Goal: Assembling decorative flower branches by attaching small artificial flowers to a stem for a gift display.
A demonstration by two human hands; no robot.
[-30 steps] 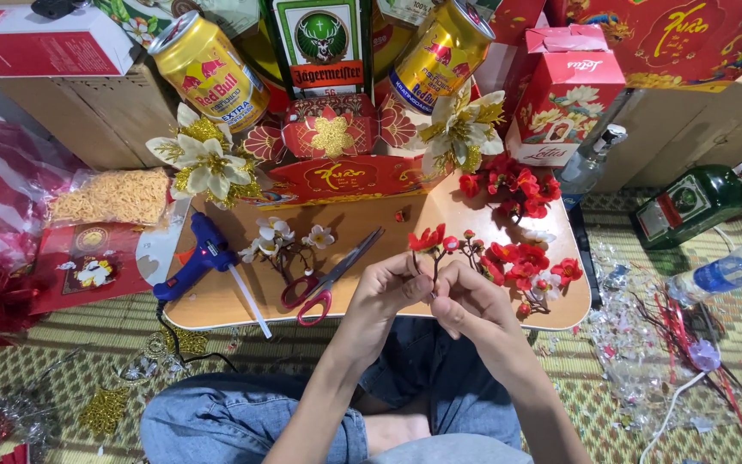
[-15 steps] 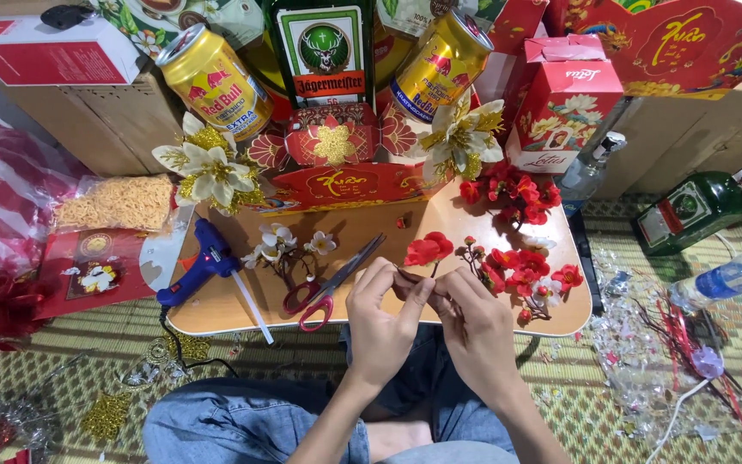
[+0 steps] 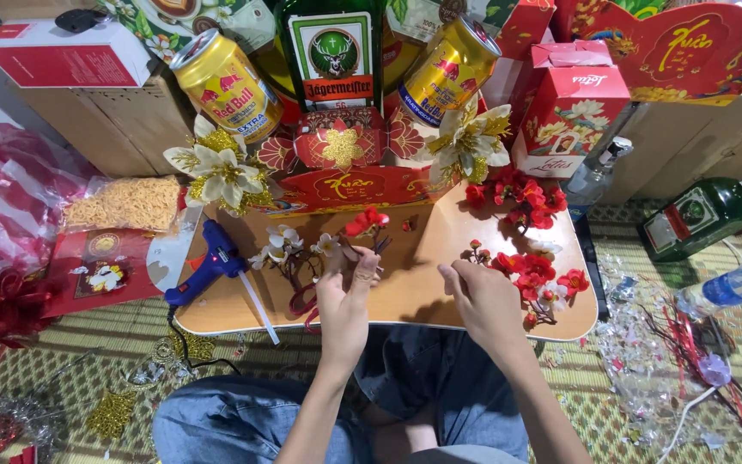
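My left hand (image 3: 345, 296) holds up a thin stem topped with a small red artificial flower (image 3: 366, 221) above the wooden lap tray (image 3: 422, 296). My right hand (image 3: 484, 301) hovers over the tray with fingers loosely curled, holding nothing I can see, just left of a cluster of red blossoms (image 3: 536, 273). Under my left hand lie red-handled scissors (image 3: 304, 305), partly hidden. White blossom sprigs (image 3: 289, 241) lie on the tray, and a blue glue gun (image 3: 209, 265) rests at its left edge.
Behind the tray stands a red gift arrangement (image 3: 345, 163) with two gold cans, a green bottle and cream flowers. A red gift box (image 3: 570, 112) is at back right, a green bottle (image 3: 697, 215) lies on the woven mat, and red plastic bags (image 3: 10, 206) lie left.
My hands were together on the red flower stem. They have separated: the left keeps the stem and has moved left and up, the right has drawn away toward the red blossoms.
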